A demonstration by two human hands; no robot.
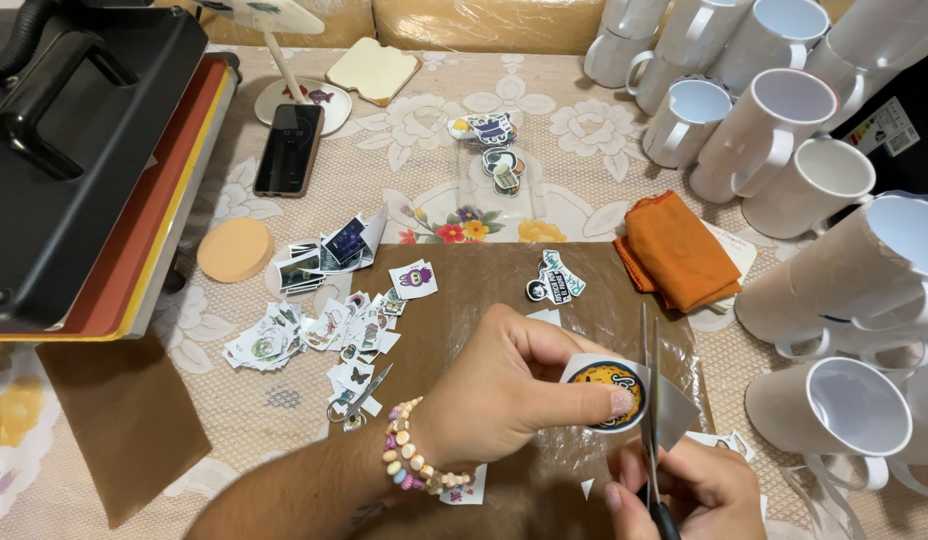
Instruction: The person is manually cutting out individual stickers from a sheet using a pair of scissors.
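Round sticker print: pinched in left hand; scissors clasped by right hand, blades upright, touching its right edge.

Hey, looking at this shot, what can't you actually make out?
Head view:
- Scissors: handles hidden inside the right hand and cut by the bottom edge.
- Round sticker: partly covered by the left hand.
- Cut-out pile: designs too small.
- White mugs: cut by right edge.
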